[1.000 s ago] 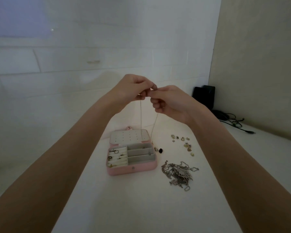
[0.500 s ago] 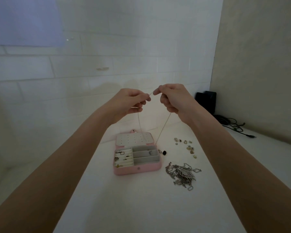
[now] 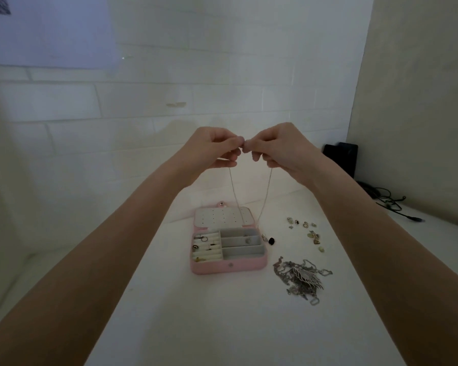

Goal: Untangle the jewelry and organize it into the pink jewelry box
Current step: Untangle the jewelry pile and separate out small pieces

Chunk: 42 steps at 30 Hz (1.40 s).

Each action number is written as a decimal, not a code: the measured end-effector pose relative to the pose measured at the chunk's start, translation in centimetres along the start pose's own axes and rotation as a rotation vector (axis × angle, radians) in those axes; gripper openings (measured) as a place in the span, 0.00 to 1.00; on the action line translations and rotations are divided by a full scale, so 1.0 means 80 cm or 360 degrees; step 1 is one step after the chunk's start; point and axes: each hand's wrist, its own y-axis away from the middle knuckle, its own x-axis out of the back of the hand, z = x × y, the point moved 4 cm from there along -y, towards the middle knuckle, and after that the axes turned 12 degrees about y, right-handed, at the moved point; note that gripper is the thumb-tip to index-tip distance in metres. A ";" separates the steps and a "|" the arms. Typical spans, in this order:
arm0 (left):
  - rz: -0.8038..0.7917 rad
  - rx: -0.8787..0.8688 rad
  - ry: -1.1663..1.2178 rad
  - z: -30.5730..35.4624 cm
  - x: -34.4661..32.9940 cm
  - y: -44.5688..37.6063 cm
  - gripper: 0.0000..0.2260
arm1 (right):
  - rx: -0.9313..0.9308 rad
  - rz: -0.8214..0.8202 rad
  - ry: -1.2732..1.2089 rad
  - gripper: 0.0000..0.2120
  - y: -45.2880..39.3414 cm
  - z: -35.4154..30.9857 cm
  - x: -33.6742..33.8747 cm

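Note:
A thin silver chain (image 3: 265, 196) hangs in two strands from my raised hands down toward the open pink jewelry box (image 3: 228, 266). My left hand (image 3: 212, 150) pinches one end and my right hand (image 3: 280, 149) pinches the other, fingertips almost meeting. The chain's dark pendant (image 3: 271, 241) lies on the table just right of the box. Rings sit in the box's left slots; small pieces lie in its grey compartments. A tangled heap of silver chains (image 3: 300, 280) with a feather pendant lies right of the box.
Several loose earrings and rings (image 3: 308, 232) are scattered behind the tangled heap. A black device (image 3: 341, 157) and black cables (image 3: 389, 202) sit in the far right corner. White brick wall stands behind the white table (image 3: 222, 326).
My two hands moved back together after being slightly apart, so the chain ends nearly touch. The view has tilted down a little.

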 end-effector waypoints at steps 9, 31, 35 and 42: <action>0.0023 0.0296 -0.0390 -0.117 0.047 -0.023 0.04 | -0.0015 0.0111 -0.0531 0.13 -0.041 0.020 -0.023; -0.0086 0.0260 -0.1506 -0.299 0.026 -0.128 0.08 | -0.0317 -0.0029 -0.0983 0.12 -0.128 0.098 -0.070; -0.0033 0.0121 -0.1676 -0.287 0.021 -0.125 0.10 | -0.0329 -0.0011 -0.0992 0.12 -0.129 0.104 -0.069; -0.0015 -0.0229 -0.1521 -0.195 0.025 -0.103 0.08 | -0.0271 0.0028 -0.1109 0.12 -0.125 0.090 -0.054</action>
